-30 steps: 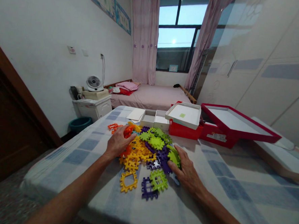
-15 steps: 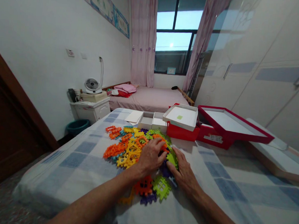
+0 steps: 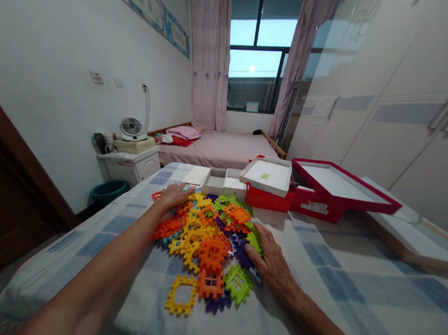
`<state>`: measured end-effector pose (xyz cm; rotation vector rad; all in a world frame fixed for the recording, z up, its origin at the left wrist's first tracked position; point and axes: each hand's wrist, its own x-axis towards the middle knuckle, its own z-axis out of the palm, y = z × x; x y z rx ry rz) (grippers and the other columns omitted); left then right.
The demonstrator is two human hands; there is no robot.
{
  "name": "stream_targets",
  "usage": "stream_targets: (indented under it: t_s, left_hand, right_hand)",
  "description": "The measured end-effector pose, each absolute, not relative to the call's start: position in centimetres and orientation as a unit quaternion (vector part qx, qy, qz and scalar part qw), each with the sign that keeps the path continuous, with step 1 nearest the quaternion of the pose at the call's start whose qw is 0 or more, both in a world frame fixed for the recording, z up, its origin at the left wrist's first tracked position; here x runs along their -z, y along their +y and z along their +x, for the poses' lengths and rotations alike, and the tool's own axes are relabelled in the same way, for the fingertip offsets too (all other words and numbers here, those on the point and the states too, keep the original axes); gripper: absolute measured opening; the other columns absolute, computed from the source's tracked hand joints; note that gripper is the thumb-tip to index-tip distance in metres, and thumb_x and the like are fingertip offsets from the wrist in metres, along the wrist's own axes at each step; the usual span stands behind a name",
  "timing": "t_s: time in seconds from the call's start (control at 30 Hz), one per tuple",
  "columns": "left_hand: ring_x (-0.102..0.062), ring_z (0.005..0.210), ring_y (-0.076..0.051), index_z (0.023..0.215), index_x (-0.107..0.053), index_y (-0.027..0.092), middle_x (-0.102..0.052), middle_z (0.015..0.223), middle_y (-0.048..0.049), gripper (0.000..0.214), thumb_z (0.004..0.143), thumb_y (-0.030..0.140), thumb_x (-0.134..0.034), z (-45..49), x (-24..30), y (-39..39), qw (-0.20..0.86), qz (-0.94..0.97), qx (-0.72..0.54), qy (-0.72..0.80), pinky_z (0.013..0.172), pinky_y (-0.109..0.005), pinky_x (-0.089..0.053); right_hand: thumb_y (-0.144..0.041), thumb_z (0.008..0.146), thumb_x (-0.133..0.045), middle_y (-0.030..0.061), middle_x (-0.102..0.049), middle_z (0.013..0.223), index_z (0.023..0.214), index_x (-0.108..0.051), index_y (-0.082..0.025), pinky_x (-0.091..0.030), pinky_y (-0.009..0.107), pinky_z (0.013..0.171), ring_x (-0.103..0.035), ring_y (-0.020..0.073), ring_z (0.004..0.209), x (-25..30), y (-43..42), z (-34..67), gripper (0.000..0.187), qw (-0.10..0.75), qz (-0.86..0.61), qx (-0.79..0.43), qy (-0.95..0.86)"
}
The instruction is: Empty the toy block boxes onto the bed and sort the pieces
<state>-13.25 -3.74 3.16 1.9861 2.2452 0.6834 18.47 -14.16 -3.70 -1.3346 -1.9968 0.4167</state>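
Note:
A heap of flat, toothed plastic tiles (image 3: 208,237) in orange, yellow, green and purple lies on the checked cloth of the table (image 3: 334,290). My left hand (image 3: 173,195) reaches to the heap's far left edge, fingers stretched flat over the orange tiles there. My right hand (image 3: 271,259) rests palm down against the heap's right side, fingers spread and touching green and purple tiles. A yellow frame tile (image 3: 180,295), an orange one (image 3: 210,284) and a green one (image 3: 238,284) lie at the near edge.
Small white boxes (image 3: 223,181) stand just behind the heap. A white lid (image 3: 266,174) sits on a red box (image 3: 269,198), with a larger red box lid (image 3: 340,187) to the right. A bed, a bedside cabinet with a fan (image 3: 132,128) and wardrobes lie beyond.
My left hand has swung from the middle of the heap out to its far left edge. More orange tiles now lie spread on top. My right hand stayed at the right side.

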Motion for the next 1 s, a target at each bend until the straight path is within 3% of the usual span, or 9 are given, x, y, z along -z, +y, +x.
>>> stream_targets:
  t_s: [0.2, 0.37, 0.6, 0.73, 1.0]
  left_hand:
    - [-0.061, 0.106, -0.031, 0.110, -0.063, 0.017, -0.067, 0.114, -0.0139, 0.065, 0.069, 0.065, -0.051, -12.7, -1.9, -3.3, 0.112, 0.676, -0.202, 0.699, 0.087, -0.035, -0.044]
    - [-0.060, 0.105, -0.025, 0.120, -0.060, 0.016, -0.067, 0.114, -0.0078, 0.059, 0.075, 0.053, -0.049, -11.2, -1.5, -4.5, 0.137, 0.709, -0.221, 0.655, 0.088, -0.031, -0.045]
    - [-0.057, 0.108, -0.025, 0.110, -0.067, 0.019, -0.064, 0.113, -0.0076, 0.043, 0.076, 0.042, -0.053, -7.6, -1.7, -6.0, 0.143, 0.703, -0.320, 0.619, 0.098, -0.037, -0.042]
    - [-0.056, 0.109, -0.021, 0.104, -0.069, 0.019, -0.065, 0.110, -0.0064, 0.035, 0.077, 0.035, -0.053, -5.6, -2.6, -6.2, 0.132, 0.723, -0.363, 0.572, 0.100, -0.033, -0.040]
    - [-0.062, 0.097, -0.019, 0.101, -0.069, 0.019, -0.064, 0.106, -0.0066, 0.029, 0.083, 0.031, -0.050, 0.5, -4.3, -8.2, 0.075, 0.764, -0.320, 0.556, 0.091, -0.031, -0.047]
  right_hand:
    - [-0.045, 0.087, -0.044, 0.0128, -0.040, 0.141, 0.138, -0.035, -0.020, -0.032, 0.047, 0.108, -0.038, 0.0256, 0.131, 4.0, -13.9, 18.6, 0.057, 0.341, -0.507, -0.164, -0.774]
    - [-0.043, 0.085, -0.048, 0.0132, -0.040, 0.142, 0.138, -0.035, -0.018, -0.030, 0.047, 0.109, -0.037, 0.0266, 0.131, 3.9, -14.0, 18.5, 0.061, 0.337, -0.511, -0.164, -0.774]
    - [-0.043, 0.083, -0.049, 0.0115, -0.040, 0.142, 0.139, -0.034, -0.019, -0.031, 0.046, 0.108, -0.036, 0.0257, 0.132, 3.9, -14.1, 18.3, 0.062, 0.348, -0.523, -0.162, -0.761]
    - [-0.042, 0.083, -0.048, 0.0121, -0.039, 0.141, 0.137, -0.035, -0.017, -0.030, 0.045, 0.110, -0.035, 0.0251, 0.132, 3.8, -14.0, 18.3, 0.061, 0.354, -0.529, -0.165, -0.753]
    - [-0.045, 0.086, -0.042, 0.0105, -0.042, 0.138, 0.134, -0.039, -0.021, -0.028, 0.047, 0.110, -0.036, 0.0251, 0.131, 3.8, -14.0, 18.1, 0.053, 0.397, -0.552, -0.192, -0.708]
